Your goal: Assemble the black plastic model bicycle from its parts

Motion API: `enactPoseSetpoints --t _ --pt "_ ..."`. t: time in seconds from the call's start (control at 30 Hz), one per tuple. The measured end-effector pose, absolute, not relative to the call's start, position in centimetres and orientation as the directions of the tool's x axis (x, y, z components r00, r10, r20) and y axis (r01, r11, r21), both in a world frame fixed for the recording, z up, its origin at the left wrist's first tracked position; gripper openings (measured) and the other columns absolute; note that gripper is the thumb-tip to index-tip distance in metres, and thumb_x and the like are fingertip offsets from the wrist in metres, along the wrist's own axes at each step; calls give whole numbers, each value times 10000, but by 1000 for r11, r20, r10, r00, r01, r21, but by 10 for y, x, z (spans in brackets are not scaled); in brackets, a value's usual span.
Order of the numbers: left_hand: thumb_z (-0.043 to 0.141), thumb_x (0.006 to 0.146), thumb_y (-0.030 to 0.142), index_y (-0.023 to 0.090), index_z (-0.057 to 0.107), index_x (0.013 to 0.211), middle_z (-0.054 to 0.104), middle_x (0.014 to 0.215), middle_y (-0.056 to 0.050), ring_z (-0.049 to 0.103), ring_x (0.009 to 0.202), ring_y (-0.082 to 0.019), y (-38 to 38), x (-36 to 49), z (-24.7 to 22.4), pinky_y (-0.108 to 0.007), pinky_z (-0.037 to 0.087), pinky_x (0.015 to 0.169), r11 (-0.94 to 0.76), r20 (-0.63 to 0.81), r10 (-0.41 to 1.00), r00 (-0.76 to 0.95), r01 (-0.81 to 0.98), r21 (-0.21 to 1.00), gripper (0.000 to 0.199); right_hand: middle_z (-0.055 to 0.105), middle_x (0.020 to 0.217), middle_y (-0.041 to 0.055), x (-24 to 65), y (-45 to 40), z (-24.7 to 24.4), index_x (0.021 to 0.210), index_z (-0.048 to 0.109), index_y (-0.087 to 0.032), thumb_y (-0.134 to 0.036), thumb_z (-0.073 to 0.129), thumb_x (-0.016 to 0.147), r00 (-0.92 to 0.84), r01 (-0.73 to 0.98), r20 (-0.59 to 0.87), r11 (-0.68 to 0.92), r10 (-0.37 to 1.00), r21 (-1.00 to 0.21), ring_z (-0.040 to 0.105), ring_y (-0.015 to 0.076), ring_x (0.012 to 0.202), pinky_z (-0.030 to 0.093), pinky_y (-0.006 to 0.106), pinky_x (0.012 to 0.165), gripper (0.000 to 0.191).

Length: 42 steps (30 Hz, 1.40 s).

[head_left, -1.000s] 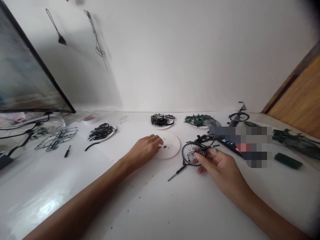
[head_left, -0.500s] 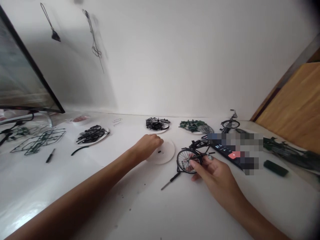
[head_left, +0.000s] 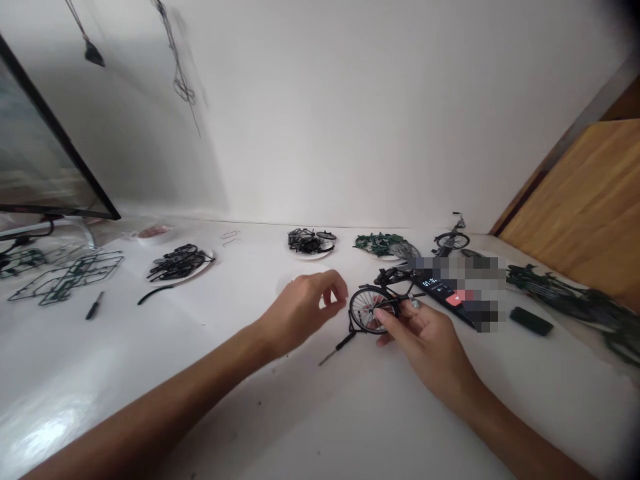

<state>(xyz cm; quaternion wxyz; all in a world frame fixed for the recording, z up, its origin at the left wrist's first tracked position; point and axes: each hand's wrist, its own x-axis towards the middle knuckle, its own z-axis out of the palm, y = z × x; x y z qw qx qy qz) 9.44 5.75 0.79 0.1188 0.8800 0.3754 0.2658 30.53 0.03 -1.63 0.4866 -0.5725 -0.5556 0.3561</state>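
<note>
My right hand (head_left: 425, 337) is closed around a small model bicycle (head_left: 373, 303), thumb against the middle of its black spoked wheel. The rest of its dark frame reaches up and right behind the fingers. My left hand (head_left: 310, 310) hovers just left of the wheel, thumb and fingertips drawn together in a pinch; anything between them is too small to make out. Behind that hand lies a white plate (head_left: 290, 273), mostly covered by it. A screwdriver (head_left: 343, 343) with a black handle rests on the table below the wheel.
Along the back stand plates of black parts (head_left: 183, 263), more black parts (head_left: 307, 242) and green parts (head_left: 380, 245). A finished-looking model bicycle (head_left: 453, 239) stands beyond the phone (head_left: 445, 293). Green part frames (head_left: 75, 277) and another screwdriver (head_left: 95, 305) lie left, under a monitor (head_left: 45, 153).
My left hand has lifted off the white plate and come right and nearer, close to the wheel. My right hand keeps its hold on the model bicycle. The view has shifted slightly.
</note>
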Motion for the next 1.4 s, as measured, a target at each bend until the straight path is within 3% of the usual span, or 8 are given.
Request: enactPoseSetpoints --t 0.1,0.23,0.7,0.97,1.4 --pt "620 891 180 212 631 922 688 850 2 619 761 -126 27 103 3 -244 479 652 -617 433 777 456 422 664 45 741 860 67 303 -3 -16 905 675 -146 -431 707 823 112 281 147 110 983 -953 689 177 661 591 283 597 298" --pt "671 873 194 205 621 930 704 866 -2 615 733 -124 14 112 -3 -278 466 678 -552 445 819 363 288 782 77 741 910 79 299 -11 -16 950 685 -150 -417 690 848 54 272 156 136 986 -953 698 187 713 608 295 620 286" --pt "727 843 186 202 629 886 703 833 25 640 762 -114 17 107 -6 -268 469 738 -537 443 813 379 191 822 108 754 999 73 294 -19 -16 1006 695 -179 -378 683 872 32 273 194 179 980 -945 717 184 787 639 277 627 240" --pt "706 856 199 200 602 839 703 843 13 645 798 -135 18 108 -9 -300 493 778 -507 414 825 385 179 844 106 760 969 76 296 -21 -17 984 705 -186 -412 680 868 70 389 204 162 976 -907 733 214 785 649 324 638 255" --pt "710 858 177 193 575 887 675 865 16 640 826 -125 15 109 -10 -297 501 797 -511 443 814 376 98 854 138 758 979 63 297 -21 -14 987 703 -203 -365 697 867 24 288 204 189 979 -939 733 213 850 673 325 672 202"
